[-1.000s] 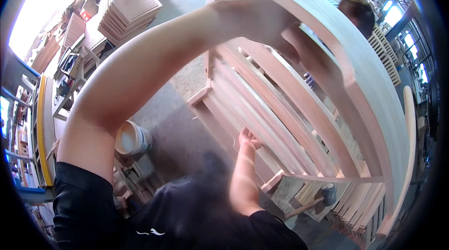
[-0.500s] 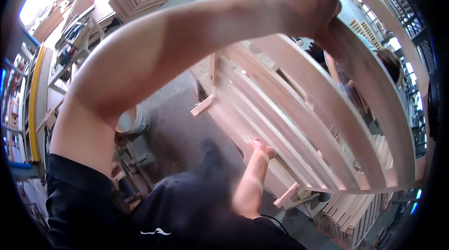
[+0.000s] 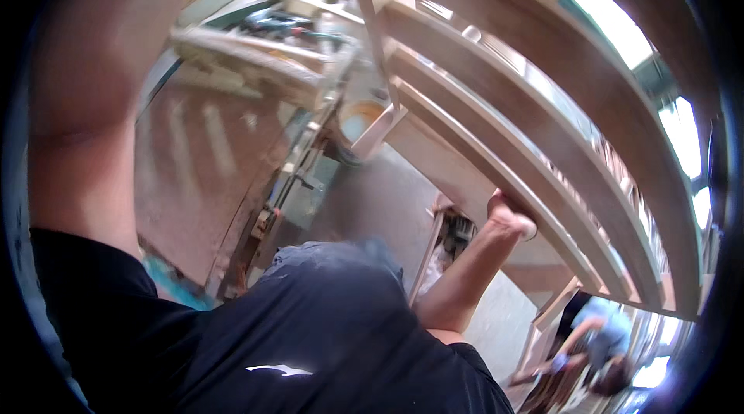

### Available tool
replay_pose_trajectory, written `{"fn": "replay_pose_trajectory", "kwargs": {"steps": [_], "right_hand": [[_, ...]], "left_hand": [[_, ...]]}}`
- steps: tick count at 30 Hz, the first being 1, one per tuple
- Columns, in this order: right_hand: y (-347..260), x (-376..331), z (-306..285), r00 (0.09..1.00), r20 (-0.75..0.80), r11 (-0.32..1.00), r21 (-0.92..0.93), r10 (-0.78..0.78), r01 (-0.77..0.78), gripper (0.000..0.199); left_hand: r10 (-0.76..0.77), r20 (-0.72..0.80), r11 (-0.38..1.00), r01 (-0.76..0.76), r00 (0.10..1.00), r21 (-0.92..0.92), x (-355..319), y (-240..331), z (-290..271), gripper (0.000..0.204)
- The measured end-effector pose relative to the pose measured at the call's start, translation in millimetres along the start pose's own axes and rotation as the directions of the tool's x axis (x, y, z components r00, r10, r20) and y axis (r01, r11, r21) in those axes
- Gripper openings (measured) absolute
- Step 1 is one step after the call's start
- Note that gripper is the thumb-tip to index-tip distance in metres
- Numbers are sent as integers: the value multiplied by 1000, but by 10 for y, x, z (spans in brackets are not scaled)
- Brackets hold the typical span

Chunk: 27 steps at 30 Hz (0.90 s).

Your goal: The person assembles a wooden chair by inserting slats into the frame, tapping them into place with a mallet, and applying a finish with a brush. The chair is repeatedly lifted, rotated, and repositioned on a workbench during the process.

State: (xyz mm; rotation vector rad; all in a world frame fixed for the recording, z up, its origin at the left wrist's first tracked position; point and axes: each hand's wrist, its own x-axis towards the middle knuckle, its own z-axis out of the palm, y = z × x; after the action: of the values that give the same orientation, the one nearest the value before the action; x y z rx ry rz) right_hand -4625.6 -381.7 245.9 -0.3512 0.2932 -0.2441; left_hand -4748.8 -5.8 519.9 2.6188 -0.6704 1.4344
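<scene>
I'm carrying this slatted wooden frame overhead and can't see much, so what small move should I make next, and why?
Probably pause and steady it. The right hand grips a lower slat of the wooden frame, the left arm reaches up out of view, and another person is bent low just past the frame's far end, so level it before swinging further.

slatted frame (image 3: 542, 143) overhead | right hand (image 3: 508, 216) beneath | workbench (image 3: 256, 65) left

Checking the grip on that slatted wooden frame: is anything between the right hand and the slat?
Nothing visible: the right hand sits directly on a slat of the wooden frame. The left hand is out of view.
</scene>
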Motion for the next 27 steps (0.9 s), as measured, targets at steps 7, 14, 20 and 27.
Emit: {"fn": "replay_pose_trajectory", "kwargs": {"steps": [7, 14, 20, 27], "right_hand": [[1744, -818, 1063, 771, 402, 867, -167, 494, -469, 50], [3495, -1685, 1411, 470, 436, 635, -414, 768, -652, 49], [4584, -2267, 1446, 368, 388, 530, -522, 845, -668, 54], [5744, -2476, 1476, 327, 402, 516, -613, 856, -598, 56]], "left_hand": [[-385, -261, 740, 465, 885, 485, -1714, 152, -1827, 34], [-347, -633, 274, 720, 692, 637, -2962, 614, -2822, 35], [-116, -811, -32, 814, 573, 580, -3740, 833, -2930, 36], [-75, -995, -320, 943, 69, 90, -4231, 495, -2245, 32]]}}
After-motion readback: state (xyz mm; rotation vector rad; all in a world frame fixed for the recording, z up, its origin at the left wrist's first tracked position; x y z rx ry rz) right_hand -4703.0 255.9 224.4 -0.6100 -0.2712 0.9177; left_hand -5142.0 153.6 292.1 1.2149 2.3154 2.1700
